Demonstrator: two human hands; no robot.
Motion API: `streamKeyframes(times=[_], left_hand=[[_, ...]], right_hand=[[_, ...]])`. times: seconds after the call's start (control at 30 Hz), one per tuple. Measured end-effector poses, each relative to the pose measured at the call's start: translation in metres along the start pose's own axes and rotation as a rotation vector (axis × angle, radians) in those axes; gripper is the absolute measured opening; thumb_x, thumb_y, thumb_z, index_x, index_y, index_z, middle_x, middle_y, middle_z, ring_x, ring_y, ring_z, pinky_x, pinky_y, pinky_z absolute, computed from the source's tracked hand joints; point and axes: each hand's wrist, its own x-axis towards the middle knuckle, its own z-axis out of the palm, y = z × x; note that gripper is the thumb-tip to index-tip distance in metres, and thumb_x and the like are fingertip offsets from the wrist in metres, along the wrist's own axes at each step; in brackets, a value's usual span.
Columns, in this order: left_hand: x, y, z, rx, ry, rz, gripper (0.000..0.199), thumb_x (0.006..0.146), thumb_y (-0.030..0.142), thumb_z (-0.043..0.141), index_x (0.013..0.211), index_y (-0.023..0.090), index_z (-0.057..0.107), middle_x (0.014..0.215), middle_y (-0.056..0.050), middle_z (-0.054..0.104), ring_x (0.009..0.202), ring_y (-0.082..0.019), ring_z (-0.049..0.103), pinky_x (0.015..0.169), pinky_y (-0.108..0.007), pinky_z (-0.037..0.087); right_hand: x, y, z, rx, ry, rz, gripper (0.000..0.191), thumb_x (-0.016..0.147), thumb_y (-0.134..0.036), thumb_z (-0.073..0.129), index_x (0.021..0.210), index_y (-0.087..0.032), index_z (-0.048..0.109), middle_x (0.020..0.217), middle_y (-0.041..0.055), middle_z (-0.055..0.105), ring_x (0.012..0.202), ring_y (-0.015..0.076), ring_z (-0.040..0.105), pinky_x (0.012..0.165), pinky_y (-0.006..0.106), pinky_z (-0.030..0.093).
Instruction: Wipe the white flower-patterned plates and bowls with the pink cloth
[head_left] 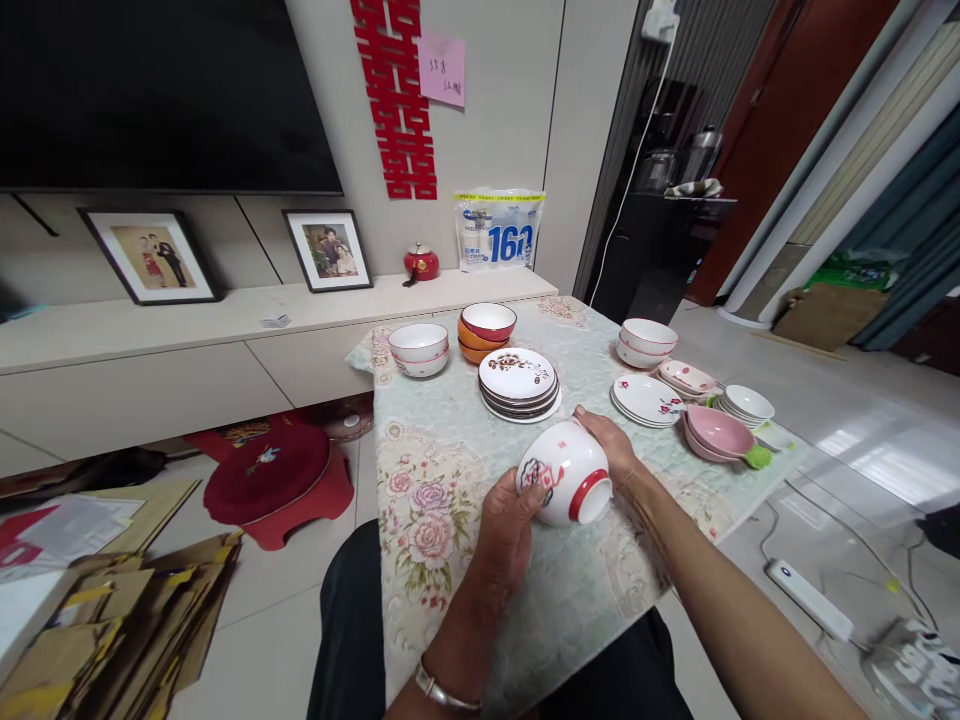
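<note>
Between my two hands, a white bowl with a red foot ring and red-and-black decoration is tipped on its side above the table, its base facing me. My left hand grips its left side, with the thumb on the painted design. Fingers of my right hand wrap the bowl's upper right edge. Just beyond the bowl sits a stack of plates, the top one bearing a brown flower pattern. Right of my right hand are a stack of white plates with red flowers and pink bowls with green handles.
Farther back on the floral tablecloth stand white bowls, orange and red bowls, and more white bowls. Small white bowls sit near the right edge. A red stool and flattened cardboard are on the left.
</note>
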Motion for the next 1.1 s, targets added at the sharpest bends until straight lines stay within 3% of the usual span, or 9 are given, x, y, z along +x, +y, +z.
streamKeyframes(times=[0.2,0.3,0.47,0.57,0.67,0.77,0.9,1.03,1.1], left_hand=[[0.000,-0.001,-0.004,0.080,0.001,-0.038,0.034,0.064,0.037,0.087,0.073,0.015,0.063,0.063,0.001,0.062,0.058,-0.011,0.049,0.060,-0.025,0.037],[-0.001,-0.002,-0.007,0.101,-0.005,-0.017,0.035,0.063,0.037,0.087,0.067,0.015,0.060,0.058,0.002,0.058,0.056,-0.010,0.045,0.058,-0.024,0.035],[0.000,-0.007,-0.011,0.148,-0.002,0.018,0.028,0.064,0.033,0.086,0.071,0.016,0.065,0.062,0.002,0.061,0.059,-0.011,0.049,0.062,-0.026,0.039],[0.003,-0.010,-0.013,0.160,0.056,0.063,0.025,0.060,0.030,0.086,0.074,0.017,0.070,0.070,0.000,0.066,0.067,-0.015,0.056,0.067,-0.028,0.043],[0.003,-0.010,-0.012,0.160,0.076,0.077,0.024,0.060,0.030,0.086,0.076,0.018,0.073,0.077,-0.003,0.070,0.076,-0.019,0.060,0.072,-0.031,0.046],[0.001,-0.007,-0.007,0.142,0.037,0.044,0.028,0.062,0.031,0.085,0.084,0.018,0.073,0.071,-0.001,0.067,0.071,-0.018,0.060,0.071,-0.031,0.046],[-0.003,-0.002,-0.002,0.117,0.046,0.000,0.026,0.065,0.034,0.084,0.074,0.015,0.068,0.061,0.001,0.061,0.058,-0.012,0.051,0.062,-0.027,0.040],[-0.001,-0.001,-0.003,0.093,0.115,0.004,0.032,0.060,0.035,0.088,0.072,0.015,0.067,0.060,0.002,0.060,0.057,-0.011,0.050,0.061,-0.025,0.039],[0.001,-0.001,-0.004,0.073,0.135,0.015,0.034,0.059,0.037,0.088,0.073,0.015,0.067,0.061,0.001,0.061,0.058,-0.011,0.051,0.061,-0.025,0.040]], right_hand=[[-0.002,-0.027,-0.010,-0.279,-0.230,-0.139,0.050,0.089,-0.061,0.054,0.061,-0.021,0.046,0.055,-0.0048,0.044,0.052,0.0104,0.037,0.049,0.026,0.027],[-0.013,-0.036,0.000,-0.542,-0.166,-0.359,0.046,0.097,-0.050,0.046,0.062,-0.021,0.047,0.060,-0.0025,0.048,0.058,0.0128,0.043,0.056,0.028,0.034],[-0.049,-0.042,0.034,-0.862,-0.088,-0.737,0.026,0.101,-0.027,0.044,0.090,-0.019,0.066,0.093,0.0086,0.071,0.093,0.0224,0.061,0.086,0.038,0.047],[-0.067,-0.041,0.052,-0.957,-0.125,-0.910,0.022,0.098,-0.018,0.046,0.099,-0.020,0.068,0.105,0.0090,0.073,0.108,0.0256,0.060,0.106,0.047,0.040],[-0.069,-0.040,0.056,-0.984,-0.192,-0.956,0.021,0.098,-0.019,0.048,0.103,-0.022,0.068,0.108,0.0079,0.073,0.113,0.0258,0.059,0.111,0.049,0.036],[-0.055,-0.041,0.044,-0.902,-0.196,-0.856,0.025,0.100,-0.025,0.045,0.102,-0.022,0.070,0.105,0.0085,0.073,0.106,0.0242,0.062,0.101,0.044,0.043],[-0.029,-0.039,0.022,-0.582,-0.148,-0.521,0.032,0.099,-0.035,0.045,0.093,-0.021,0.073,0.096,0.0060,0.072,0.091,0.0211,0.063,0.084,0.034,0.046],[-0.011,-0.015,0.013,-0.082,0.010,-0.058,0.034,0.083,-0.052,0.061,0.078,-0.020,0.069,0.073,0.0004,0.067,0.068,0.0179,0.057,0.064,0.029,0.043],[-0.007,0.004,0.013,-0.020,0.092,0.015,0.040,0.080,-0.059,0.061,0.068,-0.020,0.061,0.065,-0.0004,0.064,0.061,0.0165,0.052,0.058,0.029,0.040]])
